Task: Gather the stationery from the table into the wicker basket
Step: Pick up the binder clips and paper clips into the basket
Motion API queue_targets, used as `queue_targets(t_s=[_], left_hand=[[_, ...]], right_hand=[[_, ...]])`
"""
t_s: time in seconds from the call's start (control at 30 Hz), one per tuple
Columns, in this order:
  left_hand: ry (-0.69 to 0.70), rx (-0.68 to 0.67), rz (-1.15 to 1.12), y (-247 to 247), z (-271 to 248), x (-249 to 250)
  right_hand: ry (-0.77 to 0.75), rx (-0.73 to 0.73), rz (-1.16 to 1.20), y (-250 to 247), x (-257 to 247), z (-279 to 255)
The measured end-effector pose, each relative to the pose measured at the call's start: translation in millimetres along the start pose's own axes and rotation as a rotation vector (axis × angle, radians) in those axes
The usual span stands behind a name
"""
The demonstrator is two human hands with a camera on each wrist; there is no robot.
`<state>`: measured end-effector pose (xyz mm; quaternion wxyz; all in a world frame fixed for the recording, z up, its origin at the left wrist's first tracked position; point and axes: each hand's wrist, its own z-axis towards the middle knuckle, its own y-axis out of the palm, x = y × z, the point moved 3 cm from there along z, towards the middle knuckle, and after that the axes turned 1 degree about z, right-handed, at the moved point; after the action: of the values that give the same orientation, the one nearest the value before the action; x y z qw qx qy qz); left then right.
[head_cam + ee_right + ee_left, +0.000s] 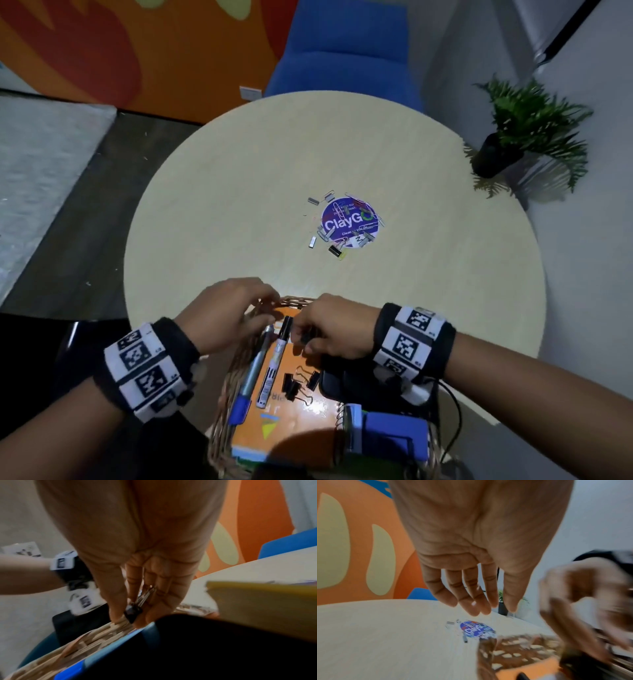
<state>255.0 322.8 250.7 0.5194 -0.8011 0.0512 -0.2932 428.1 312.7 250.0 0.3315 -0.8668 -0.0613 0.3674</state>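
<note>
I see my left hand [226, 315] spread and empty over the wicker basket [224, 394] rim at the surface's [212, 219] near edge; my right hand [334, 329] pinches a binder clip [133, 612] above the basket; loose clips [334, 250] lie mid-surface, bare wood all round.

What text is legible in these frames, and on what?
"ClayGo": round purple sticker at the centre of the table; its smaller lines are too blurred to read.
Orange notebook in the wicker basket: a few letters, unreadable.
White marker: print too small.
Wrist bands: coded squares, tiny digits illegible.
</note>
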Motion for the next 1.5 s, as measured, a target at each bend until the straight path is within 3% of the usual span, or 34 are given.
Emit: queue_targets(t_s=[0.17,0.33,0.43,0.7,0.9,1.1,1.2,1.37,1.5], left_hand=[[-0.087,0.086,0.051,-19.5,51.8,-26.5],[-0.179,0.079,0.057,-20.6,112.4,-55.4],[-0.229,0.080,0.005,-15.2,149.1,-64.2],[-0.162,0.173,0.055,-0.8,252.1,-63.3],[-0.145,0.170,0.079,13.8,287.4,-58.5],[-0.238,0.133,0.141,13.4,292.3,-55.5],[-0.252,0.139,0.096,-1.8,279.8,-48.7],[-0.129,0.270,-0.096,-42.9,217.1,-32.1],[-0.063,0.150,-0.138,-45.1,137.0,-11.8]], right_hand=[[-0.048,-0.078,-0.140,3.5,-5.7,-1.7],[0.105,0.264,-0.079,-55.0,48.9,8.9],[0.246,0.305,-0.208,-69.4,89.6,34.8],[0.364,0.303,-0.387,-62.4,132.7,83.6],[0.358,0.358,-0.435,-57.6,138.1,92.9],[0.331,0.406,-0.414,-58.5,138.9,92.2],[0.316,0.521,-0.337,-64.3,134.4,86.1],[0.330,0.692,0.187,-82.8,147.8,54.0],[0.245,0.735,0.611,-90.2,152.0,35.4]])
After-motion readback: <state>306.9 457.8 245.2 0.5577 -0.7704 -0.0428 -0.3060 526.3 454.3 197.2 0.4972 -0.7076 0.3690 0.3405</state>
